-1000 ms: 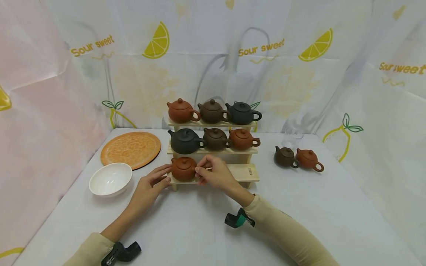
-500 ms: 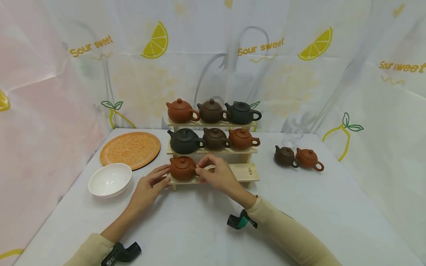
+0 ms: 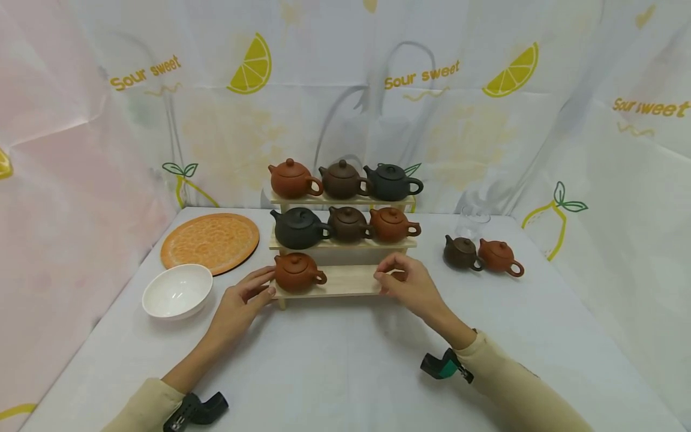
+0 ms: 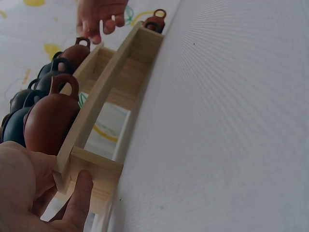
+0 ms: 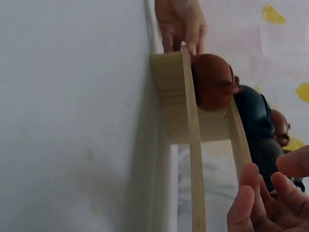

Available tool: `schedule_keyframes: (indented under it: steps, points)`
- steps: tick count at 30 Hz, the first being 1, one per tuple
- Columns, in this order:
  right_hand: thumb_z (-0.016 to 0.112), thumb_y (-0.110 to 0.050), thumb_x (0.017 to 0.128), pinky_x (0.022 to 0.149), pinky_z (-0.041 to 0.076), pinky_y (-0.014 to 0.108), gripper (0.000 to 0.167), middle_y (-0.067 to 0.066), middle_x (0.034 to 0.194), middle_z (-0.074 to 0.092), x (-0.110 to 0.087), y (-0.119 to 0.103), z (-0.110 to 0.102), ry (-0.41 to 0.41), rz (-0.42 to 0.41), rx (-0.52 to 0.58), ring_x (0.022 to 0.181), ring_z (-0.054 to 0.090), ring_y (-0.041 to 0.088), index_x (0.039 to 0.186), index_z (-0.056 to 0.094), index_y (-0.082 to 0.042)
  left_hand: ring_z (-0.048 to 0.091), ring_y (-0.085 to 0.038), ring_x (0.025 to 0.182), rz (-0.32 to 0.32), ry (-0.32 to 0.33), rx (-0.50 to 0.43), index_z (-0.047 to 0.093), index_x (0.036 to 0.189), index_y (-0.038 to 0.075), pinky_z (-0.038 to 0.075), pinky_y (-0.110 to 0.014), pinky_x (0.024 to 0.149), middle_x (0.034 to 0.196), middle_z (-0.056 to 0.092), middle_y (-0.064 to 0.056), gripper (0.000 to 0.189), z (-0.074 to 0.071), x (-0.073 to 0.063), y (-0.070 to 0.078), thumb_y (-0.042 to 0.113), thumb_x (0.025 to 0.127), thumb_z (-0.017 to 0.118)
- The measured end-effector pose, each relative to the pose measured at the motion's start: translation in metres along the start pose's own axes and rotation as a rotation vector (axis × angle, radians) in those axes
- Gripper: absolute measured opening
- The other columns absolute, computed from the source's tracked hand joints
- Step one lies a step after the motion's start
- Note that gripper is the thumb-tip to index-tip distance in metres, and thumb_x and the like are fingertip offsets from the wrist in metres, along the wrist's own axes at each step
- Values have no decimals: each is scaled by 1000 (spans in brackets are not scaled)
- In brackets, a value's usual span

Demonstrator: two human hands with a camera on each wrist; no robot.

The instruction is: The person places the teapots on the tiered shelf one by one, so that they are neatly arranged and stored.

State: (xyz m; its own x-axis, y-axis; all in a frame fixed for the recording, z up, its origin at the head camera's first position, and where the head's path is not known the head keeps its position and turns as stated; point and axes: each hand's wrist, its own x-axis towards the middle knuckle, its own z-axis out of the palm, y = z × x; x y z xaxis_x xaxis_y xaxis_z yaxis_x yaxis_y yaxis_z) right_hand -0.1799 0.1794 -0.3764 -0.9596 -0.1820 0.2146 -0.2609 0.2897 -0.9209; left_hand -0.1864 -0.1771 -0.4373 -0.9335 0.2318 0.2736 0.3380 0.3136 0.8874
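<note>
A reddish-brown teapot (image 3: 296,273) sits at the left end of the bottom step of a wooden tiered stand (image 3: 351,281), its handle pointing right. My left hand (image 3: 244,303) rests against that end, fingers beside the teapot. In the left wrist view, one fingertip touches the end support (image 4: 96,169) under the step. My right hand (image 3: 412,288) hovers by the right part of the bottom step, apart from the teapot. Its fingers (image 5: 246,193) are loosely bent with nothing between them. Above, the middle step carries a black teapot (image 3: 300,228), a dark brown teapot (image 3: 348,225) and a reddish one (image 3: 391,224).
On the top step stand a reddish teapot (image 3: 292,181), a brown teapot (image 3: 342,181) and a black teapot (image 3: 391,183). To the right are a small brown teapot (image 3: 460,253), a reddish teapot (image 3: 496,256) and a clear glass (image 3: 472,222). Leftward lie a white bowl (image 3: 178,292) and a round orange mat (image 3: 210,240).
My right hand has let go of the teapot's handle and moved right along the bottom step. The teapot shifted slightly left before that. My left hand has stayed at the stand's end.
</note>
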Motion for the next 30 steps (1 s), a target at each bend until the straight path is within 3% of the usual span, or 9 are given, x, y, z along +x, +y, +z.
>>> schedule_keyframes:
  steps: [9, 14, 30]
  points:
    - [69, -7, 100, 64, 59, 31, 15, 22, 99, 68, -10, 10, -59, 107, 34, -62, 75, 69, 26, 106, 65, 7, 62, -37, 122, -6, 0, 4, 59, 145, -2, 49, -15, 95, 154, 50, -16, 43, -1, -1, -1, 15, 105, 65]
    - [70, -12, 101, 66, 60, 30, 19, 14, 96, 70, -14, 13, -84, 146, 39, -113, 76, 70, 24, 107, 65, 6, 61, -38, 123, 0, -2, -1, 59, 145, -2, 49, -15, 94, 154, 49, -16, 43, -1, -1, 0, 15, 106, 65]
    - [66, -11, 103, 66, 59, 25, 26, -5, 96, 74, -26, 13, -138, 291, 57, -113, 82, 68, 12, 113, 62, 13, 59, -40, 125, -7, -3, -23, 57, 144, -6, 49, -15, 95, 155, 48, -17, 43, 0, 0, 1, 13, 105, 64]
